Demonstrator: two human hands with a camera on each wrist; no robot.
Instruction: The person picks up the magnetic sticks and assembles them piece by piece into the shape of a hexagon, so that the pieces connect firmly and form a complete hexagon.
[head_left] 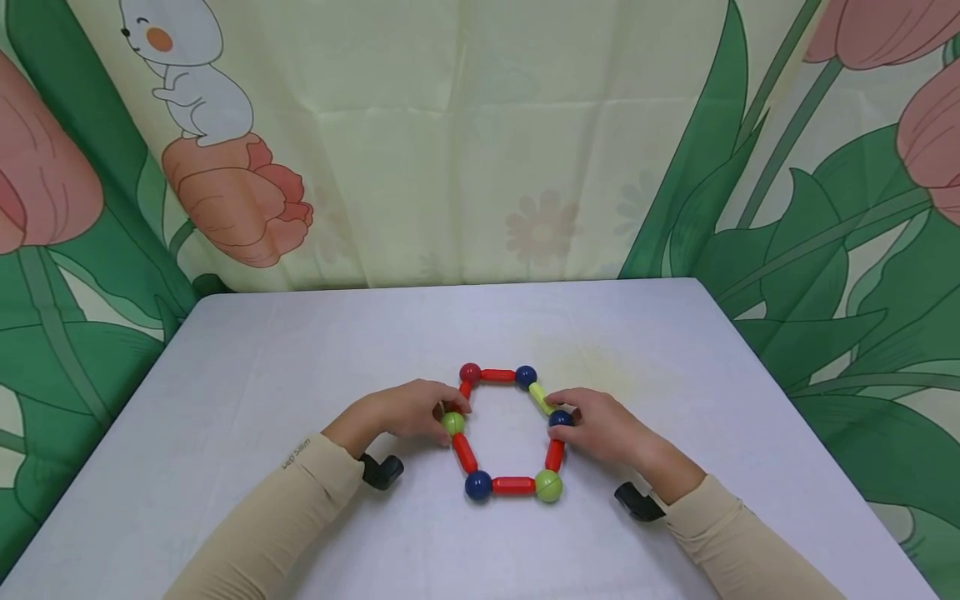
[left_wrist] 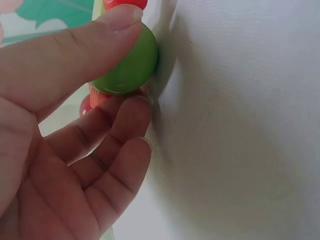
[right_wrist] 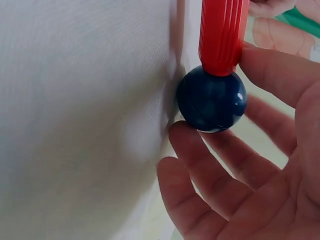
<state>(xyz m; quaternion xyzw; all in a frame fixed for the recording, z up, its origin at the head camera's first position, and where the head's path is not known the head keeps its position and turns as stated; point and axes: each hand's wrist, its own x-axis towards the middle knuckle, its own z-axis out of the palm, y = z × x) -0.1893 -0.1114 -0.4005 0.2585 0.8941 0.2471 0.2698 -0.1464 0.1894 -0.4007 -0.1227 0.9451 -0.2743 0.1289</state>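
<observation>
A closed ring of magnetic balls and rods lies on the table in the head view. At its left corner my left hand pinches a green ball, thumb on one side and fingers on the other. My right hand has thumb and fingers around the dark blue ball at the right corner; a red rod joins that ball beside the thumb. A yellow rod runs from there up to another blue ball. The far left corner is a red ball.
Nearest the body, the ring has a blue ball, a red rod and a green ball. The white table ends at a printed curtain. Dark wrist cameras sit near both cuffs.
</observation>
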